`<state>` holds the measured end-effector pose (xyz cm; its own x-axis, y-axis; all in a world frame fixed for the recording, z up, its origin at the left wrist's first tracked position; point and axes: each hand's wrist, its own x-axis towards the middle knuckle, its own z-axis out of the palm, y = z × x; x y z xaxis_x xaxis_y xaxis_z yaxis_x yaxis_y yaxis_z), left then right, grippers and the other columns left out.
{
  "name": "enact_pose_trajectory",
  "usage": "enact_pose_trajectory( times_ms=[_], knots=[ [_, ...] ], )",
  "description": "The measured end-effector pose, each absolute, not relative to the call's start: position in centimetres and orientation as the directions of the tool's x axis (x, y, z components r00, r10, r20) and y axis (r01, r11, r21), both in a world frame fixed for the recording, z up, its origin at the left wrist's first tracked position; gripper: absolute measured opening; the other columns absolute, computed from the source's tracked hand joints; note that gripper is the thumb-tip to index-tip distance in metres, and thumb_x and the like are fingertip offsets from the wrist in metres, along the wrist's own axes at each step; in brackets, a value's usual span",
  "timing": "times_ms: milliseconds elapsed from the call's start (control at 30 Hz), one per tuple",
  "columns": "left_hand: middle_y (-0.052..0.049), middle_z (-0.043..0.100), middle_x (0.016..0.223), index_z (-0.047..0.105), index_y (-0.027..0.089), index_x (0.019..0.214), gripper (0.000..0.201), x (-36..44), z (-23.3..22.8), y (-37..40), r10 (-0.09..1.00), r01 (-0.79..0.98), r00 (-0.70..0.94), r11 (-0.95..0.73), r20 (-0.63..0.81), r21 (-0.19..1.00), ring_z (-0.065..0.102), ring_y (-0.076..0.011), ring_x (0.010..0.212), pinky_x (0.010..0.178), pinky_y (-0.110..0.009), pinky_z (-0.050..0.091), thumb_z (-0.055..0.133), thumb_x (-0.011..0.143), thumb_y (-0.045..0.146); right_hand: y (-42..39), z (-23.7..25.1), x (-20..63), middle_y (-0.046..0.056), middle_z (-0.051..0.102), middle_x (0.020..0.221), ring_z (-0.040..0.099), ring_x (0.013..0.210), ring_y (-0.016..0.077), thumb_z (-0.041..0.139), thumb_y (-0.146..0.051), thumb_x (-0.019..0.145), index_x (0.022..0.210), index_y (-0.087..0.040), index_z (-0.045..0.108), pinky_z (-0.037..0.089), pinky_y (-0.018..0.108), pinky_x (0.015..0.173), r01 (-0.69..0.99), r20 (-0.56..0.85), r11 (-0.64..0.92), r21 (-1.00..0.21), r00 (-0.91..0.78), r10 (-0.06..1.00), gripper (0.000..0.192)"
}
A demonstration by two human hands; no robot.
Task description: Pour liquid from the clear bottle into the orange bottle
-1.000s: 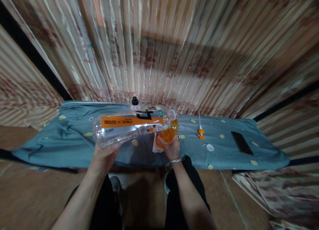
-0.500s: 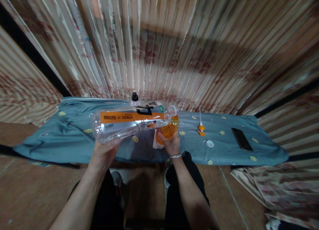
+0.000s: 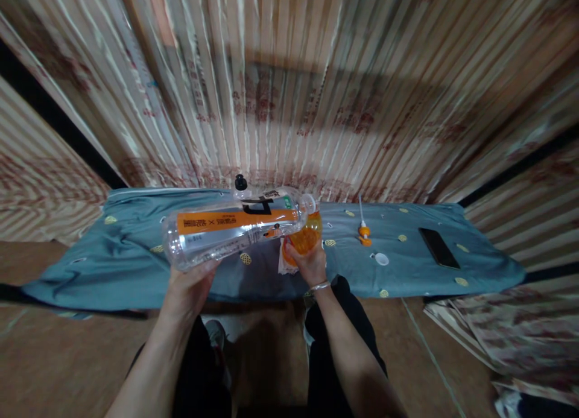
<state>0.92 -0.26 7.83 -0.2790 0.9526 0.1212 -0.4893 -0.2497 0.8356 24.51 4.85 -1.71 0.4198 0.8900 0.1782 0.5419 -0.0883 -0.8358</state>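
The left hand (image 3: pixel 187 288) grips the base of a large clear bottle (image 3: pixel 235 230), fingers wrapped under it, tipping it sideways. Just right, the right hand (image 3: pixel 307 262) clasps a small orange bottle (image 3: pixel 305 238) at the big bottle's mouth. Farther right on the bench (image 3: pixel 113 255) lie a white cap (image 3: pixel 382 259) and a phone (image 3: pixel 436 247).

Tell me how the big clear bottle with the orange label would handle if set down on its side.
The clear bottle looks nearly empty, so it is probably light for its size. Its round body would likely roll on the blue cloth. The left hand grips only its base, so thin walls may flex when squeezed.
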Motion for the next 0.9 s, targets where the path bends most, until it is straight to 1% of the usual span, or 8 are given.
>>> enact_pose_trajectory(
  times_ms=[100, 233, 333, 467, 600, 700, 833, 900],
  knots=[
    [-0.007, 0.082, 0.099, 0.079, 0.026, 0.113, 0.073, 1.0, 7.9, -0.2, 0.952, -0.490, -0.282, -0.250, 0.120, 0.835, 0.078, -0.0346, 0.102, 0.102, -0.052, 0.062, 0.105, 0.046, 0.035, 4.8, -1.4, 24.4, 0.012, 0.080, 0.095, 0.079, 0.093, 0.0354, 0.084, -0.052, 0.068, 0.113, -0.019, 0.059, 0.060, 0.044, 0.081, 0.546, 0.148, -0.126, -0.829, 0.430, 0.891, 0.062],
    [-0.007, 0.082, 0.101, 0.079, 0.025, 0.114, 0.072, 1.0, 7.9, -0.2, 0.953, -0.489, -0.280, -0.247, 0.117, 0.836, 0.077, -0.0355, 0.107, 0.104, -0.053, 0.061, 0.104, 0.047, 0.034, 4.8, -1.1, 24.4, 0.014, 0.080, 0.100, 0.079, 0.097, 0.0369, 0.085, -0.050, 0.067, 0.114, -0.018, 0.059, 0.060, 0.046, 0.085, 0.545, 0.145, -0.115, -0.830, 0.411, 0.900, 0.063],
    [-0.007, 0.081, 0.094, 0.080, 0.024, 0.107, 0.065, 0.9, 7.8, -0.2, 0.951, -0.482, -0.287, -0.244, 0.112, 0.841, 0.078, -0.0358, 0.106, 0.104, -0.053, 0.061, 0.104, 0.047, 0.034, 4.9, -1.4, 24.4, 0.011, 0.081, 0.098, 0.078, 0.094, 0.0357, 0.085, -0.051, 0.067, 0.112, -0.021, 0.058, 0.061, 0.046, 0.082, 0.535, 0.168, -0.096, -0.840, 0.424, 0.890, 0.061],
    [-0.005, 0.081, 0.088, 0.081, 0.025, 0.102, 0.059, 0.7, 7.5, -0.1, 0.947, -0.477, -0.302, -0.250, 0.110, 0.842, 0.079, -0.0348, 0.101, 0.101, -0.052, 0.063, 0.103, 0.048, 0.033, 5.0, -2.3, 24.5, 0.006, 0.079, 0.091, 0.077, 0.086, 0.0321, 0.084, -0.055, 0.068, 0.109, -0.024, 0.059, 0.059, 0.043, 0.076, 0.546, 0.223, -0.052, -0.836, 0.425, 0.878, 0.058],
    [-0.006, 0.082, 0.092, 0.081, 0.025, 0.103, 0.060, 0.5, 7.3, -0.1, 0.953, -0.469, -0.277, -0.246, 0.123, 0.848, 0.079, -0.0333, 0.099, 0.097, -0.049, 0.065, 0.103, 0.048, 0.034, 5.0, -2.6, 24.7, 0.006, 0.078, 0.093, 0.077, 0.088, 0.0308, 0.082, -0.057, 0.069, 0.114, -0.023, 0.059, 0.059, 0.041, 0.077, 0.551, 0.228, -0.039, -0.833, 0.407, 0.884, 0.061],
    [-0.006, 0.082, 0.097, 0.080, 0.025, 0.105, 0.060, 0.5, 7.4, -0.1, 0.954, -0.472, -0.274, -0.244, 0.122, 0.847, 0.079, -0.0336, 0.102, 0.098, -0.048, 0.065, 0.102, 0.050, 0.032, 5.0, -2.4, 24.7, 0.006, 0.078, 0.093, 0.077, 0.089, 0.0302, 0.081, -0.057, 0.070, 0.116, -0.023, 0.060, 0.059, 0.041, 0.078, 0.553, 0.214, -0.047, -0.832, 0.397, 0.892, 0.061],
    [-0.007, 0.083, 0.102, 0.081, 0.026, 0.104, 0.058, 0.7, 7.7, -0.2, 0.956, -0.474, -0.269, -0.241, 0.121, 0.847, 0.079, -0.0339, 0.102, 0.099, -0.050, 0.064, 0.102, 0.050, 0.033, 4.9, -2.0, 24.6, 0.009, 0.078, 0.098, 0.078, 0.094, 0.0326, 0.082, -0.055, 0.069, 0.116, -0.020, 0.061, 0.060, 0.042, 0.081, 0.554, 0.202, -0.068, -0.830, 0.412, 0.888, 0.063],
    [-0.006, 0.083, 0.100, 0.081, 0.027, 0.101, 0.057, 0.8, 7.9, -0.3, 0.958, -0.471, -0.263, -0.228, 0.111, 0.852, 0.079, -0.0338, 0.101, 0.100, -0.051, 0.064, 0.103, 0.049, 0.034, 4.9, -1.9, 24.5, 0.011, 0.078, 0.099, 0.078, 0.095, 0.0341, 0.082, -0.054, 0.068, 0.117, -0.019, 0.061, 0.060, 0.043, 0.082, 0.557, 0.200, -0.077, -0.827, 0.419, 0.885, 0.064]
  ],
)
